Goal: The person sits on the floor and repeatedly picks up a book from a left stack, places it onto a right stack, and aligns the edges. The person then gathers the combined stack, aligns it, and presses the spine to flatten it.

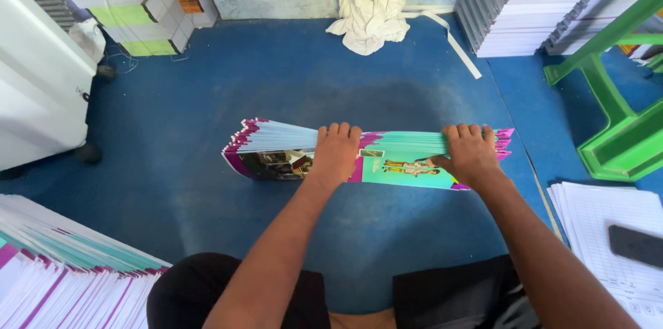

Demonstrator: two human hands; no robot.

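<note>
The person's knees in black shorts (207, 287) are nearest. Both hands, left hand (336, 153) and right hand (471, 153), clamp a bundle of booklets (387, 160), standing on edge on the blue floor (173, 149), probably to even the edges.

Dark rectangular phone screen (636, 245), blank, lying flat on a stack of white ruled paper sheets (594, 222) at lower right. Small white rectangular label (371, 153) on the turquoise-and-magenta printed cover of the upright booklet bundle (407, 167) at centre, between the two hands.
</note>
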